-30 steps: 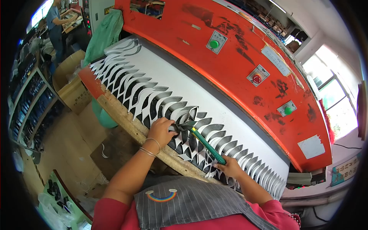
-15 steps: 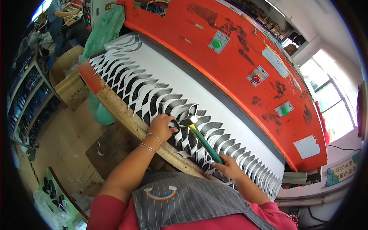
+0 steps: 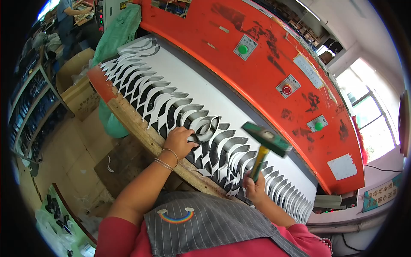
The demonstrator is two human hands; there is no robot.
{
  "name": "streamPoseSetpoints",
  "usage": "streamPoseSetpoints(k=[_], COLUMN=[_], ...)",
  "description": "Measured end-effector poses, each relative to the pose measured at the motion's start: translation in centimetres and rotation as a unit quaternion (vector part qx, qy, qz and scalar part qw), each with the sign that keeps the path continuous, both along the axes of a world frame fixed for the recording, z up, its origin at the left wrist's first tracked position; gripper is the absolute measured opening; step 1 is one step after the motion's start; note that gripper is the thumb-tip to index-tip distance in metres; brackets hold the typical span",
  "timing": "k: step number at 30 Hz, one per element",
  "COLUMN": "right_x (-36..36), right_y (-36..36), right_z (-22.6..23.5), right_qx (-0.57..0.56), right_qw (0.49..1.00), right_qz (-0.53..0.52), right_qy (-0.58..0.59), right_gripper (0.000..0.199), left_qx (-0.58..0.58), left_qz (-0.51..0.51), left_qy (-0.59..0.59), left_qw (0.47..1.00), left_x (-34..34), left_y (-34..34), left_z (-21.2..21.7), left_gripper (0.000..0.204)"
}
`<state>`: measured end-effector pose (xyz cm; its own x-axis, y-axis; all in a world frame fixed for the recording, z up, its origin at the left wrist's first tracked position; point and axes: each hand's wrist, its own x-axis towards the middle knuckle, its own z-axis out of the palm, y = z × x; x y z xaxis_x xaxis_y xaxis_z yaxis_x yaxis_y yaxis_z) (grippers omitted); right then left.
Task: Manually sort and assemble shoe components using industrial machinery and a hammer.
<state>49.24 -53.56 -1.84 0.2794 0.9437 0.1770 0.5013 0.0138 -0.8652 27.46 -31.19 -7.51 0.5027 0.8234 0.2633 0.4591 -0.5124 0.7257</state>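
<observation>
My right hand [image 3: 254, 188] is wrapped round the handle of a hammer [image 3: 260, 159], its green-edged head [image 3: 267, 139] lifted above the row of strips. On the near side of the white sheet, my left hand [image 3: 180, 142] grips the near edge of a curved metal cutting die [image 3: 206, 128]. Part of the die is hidden by the fingers. Long rows of curved white strips [image 3: 167, 96] with dark gaps between them run along the board on both sides of my hands, overlapping closely. A small white scrap [image 3: 204, 172] lies by the board's wooden edge.
Beyond the white sheet [image 3: 222, 96] stands a red machine beam [image 3: 205, 38] with green buttons and a red one. A wooden edge [image 3: 141, 137] runs before me. At left are a cardboard box [image 3: 81, 100], a green sack [image 3: 117, 34], shelves [image 3: 40, 107] and a person [image 3: 66, 21].
The hammer has risen off the die and swung right and upward, its head now away from my left hand. My left hand stays on the die.
</observation>
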Motion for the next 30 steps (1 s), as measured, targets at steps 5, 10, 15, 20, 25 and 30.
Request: streamPoseSetpoints(k=[5,10,15,20,25,30], right_x=[0.2,1.0,1.3,1.3,1.2,1.3], right_y=[1.3,1.2,0.9,0.4,0.5,-0.2], right_z=[-0.6,-0.2,-0.2,-0.5,0.0,1.3], right_qx=[-0.317,-0.29,-0.213,-0.203,-0.304,-0.049], right_qw=[0.912,0.939,0.967,0.966,0.931,0.991], right_qz=[0.006,-0.047,-0.034,-0.019,0.027,0.077], right_qy=[-0.261,-0.176,-0.135,-0.162,-0.198,-0.094], right_gripper=[0.038,0.039,0.036,0.037,0.037,0.031], left_qx=[0.057,0.104,0.175,0.153,0.109,0.137], left_qz=[-0.001,-0.013,-0.033,-0.047,-0.036,-0.044], left_qy=[0.009,0.03,0.097,0.102,0.125,0.099], left_qw=[0.998,0.994,0.979,0.982,0.985,0.985], left_x=[0.1,0.3,0.4,-0.9,-1.5,-1.5], left_y=[0.2,0.2,-0.2,-2.5,-3.0,-2.6], left_z=[-0.3,0.1,1.6,2.0,0.9,0.3], left_gripper=[0.028,0.031,0.04,0.03,0.036,0.041])
